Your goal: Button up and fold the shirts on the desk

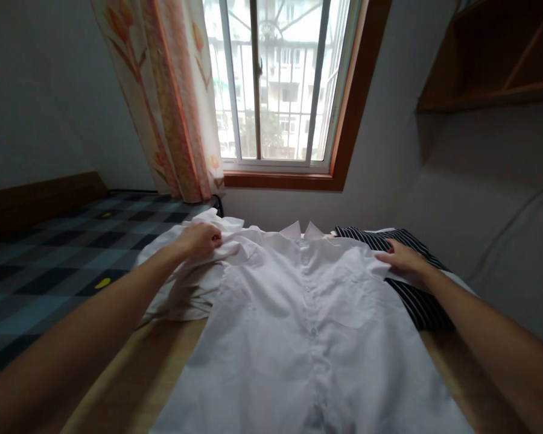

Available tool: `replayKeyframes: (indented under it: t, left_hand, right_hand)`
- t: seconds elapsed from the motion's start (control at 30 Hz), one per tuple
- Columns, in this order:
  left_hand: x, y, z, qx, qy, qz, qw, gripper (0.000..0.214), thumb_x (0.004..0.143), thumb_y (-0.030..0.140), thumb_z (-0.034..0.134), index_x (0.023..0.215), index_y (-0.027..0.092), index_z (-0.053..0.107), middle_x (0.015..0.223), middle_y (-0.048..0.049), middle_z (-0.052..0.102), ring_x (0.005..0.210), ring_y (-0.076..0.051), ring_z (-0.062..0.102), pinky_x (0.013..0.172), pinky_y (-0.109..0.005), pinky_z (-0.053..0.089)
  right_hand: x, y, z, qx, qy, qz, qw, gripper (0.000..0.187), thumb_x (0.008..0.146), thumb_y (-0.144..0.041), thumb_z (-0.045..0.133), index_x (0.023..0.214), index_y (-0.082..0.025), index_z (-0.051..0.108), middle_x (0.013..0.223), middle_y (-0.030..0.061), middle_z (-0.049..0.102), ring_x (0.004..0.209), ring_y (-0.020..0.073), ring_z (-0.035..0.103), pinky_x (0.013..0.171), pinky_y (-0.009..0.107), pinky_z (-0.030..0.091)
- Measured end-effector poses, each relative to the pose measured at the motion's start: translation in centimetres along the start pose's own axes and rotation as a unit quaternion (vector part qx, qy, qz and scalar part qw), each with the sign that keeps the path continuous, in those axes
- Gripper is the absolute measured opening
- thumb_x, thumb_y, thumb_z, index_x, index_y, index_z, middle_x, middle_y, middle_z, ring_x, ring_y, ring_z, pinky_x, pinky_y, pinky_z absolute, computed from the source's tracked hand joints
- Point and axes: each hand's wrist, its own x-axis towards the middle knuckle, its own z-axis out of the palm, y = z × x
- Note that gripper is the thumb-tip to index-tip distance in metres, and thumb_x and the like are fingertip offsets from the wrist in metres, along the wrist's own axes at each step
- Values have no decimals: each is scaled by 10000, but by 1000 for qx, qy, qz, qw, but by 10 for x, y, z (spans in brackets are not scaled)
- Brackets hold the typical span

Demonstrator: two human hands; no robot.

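Creased white shirt [271, 337] — pointed collar [292, 231]

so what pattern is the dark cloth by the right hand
The cloth is black with thin white stripes, best seen in the head view.

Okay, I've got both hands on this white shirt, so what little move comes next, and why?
Perhaps draw the left hand and right hand gently apart: both hold the shirt near its shoulders, and creases show on its front.
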Motion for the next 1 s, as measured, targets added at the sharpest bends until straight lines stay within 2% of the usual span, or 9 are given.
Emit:
replayKeyframes:
  t: [0.07,0.13,0.33,0.43,0.53,0.6,0.77,0.9,1.0]
  left_hand:
    - [2,-4,2,7,24,11,1000,260,846,380,520,828,220,723,864,-68,712,838,-234,607,735,-296,397]
    - [5,-8,-5,-5,93,-4,996,296,887,360,486,930,181,718,944,-75,702,861,-214,588,758,-285,390]
    - [25,-24,-30,-3,246,-100,964,378,961,346,399,1061,79,647,1053,-113,645,923,-203,531,813,-306,366]
    - [34,-20,-24,8,234,-136,963,417,980,379,362,1097,77,624,1064,-124,630,943,-227,507,831,-344,358]
    - [34,-5,-11,16,171,-131,976,396,963,376,404,1108,79,622,1084,-141,620,982,-263,488,849,-390,355]
    - [28,11,-3,16,170,-100,980,379,955,356,427,1152,86,607,1132,-150,605,1032,-282,480,872,-413,355]
    - [-25,70,14,-47,189,83,977,321,917,338,510,1153,149,616,1221,-139,591,1175,-298,472,1000,-447,339]
    - [-110,128,30,-144,49,323,934,368,905,428,545,1208,230,609,1317,-101,583,1252,-288,482,1067,-451,335]
    - [-166,158,39,-183,-65,395,898,603,847,555,588,1363,253,507,1442,-120,489,1314,-327,450,1096,-497,326]
  right_hand:
    - [4,-3,0,-46,-87,1,995,212,704,-299,684,855,-156,727,833,105,727,788,268,667,703,335,460]
    - [11,-6,-8,-54,-104,-10,993,133,749,-271,635,754,-170,721,786,87,717,750,238,650,666,304,425]
    - [40,-26,-48,-15,161,57,985,312,844,-305,550,1034,-125,718,920,164,709,816,235,630,683,332,377]
    - [47,-35,-44,-13,193,94,977,333,864,-322,532,1073,-124,700,968,200,700,853,258,632,706,352,384]
    - [43,-40,-19,-33,121,113,986,337,840,-294,560,1119,-138,668,999,197,698,892,290,638,733,365,419]
    - [33,-43,0,-35,81,101,991,366,820,-304,587,1137,-131,646,1013,183,698,925,310,639,764,381,447]
    - [-38,-63,22,43,93,-68,992,326,811,-297,578,1080,-124,640,1090,160,671,1036,297,618,916,410,468]
    - [-140,-88,17,97,25,-250,963,326,879,-373,553,1148,-199,616,1220,125,627,1171,285,560,1013,468,435]
    - [-212,-101,13,78,-68,-316,943,389,902,-380,558,1267,-248,579,1355,112,557,1245,276,513,1026,470,433]
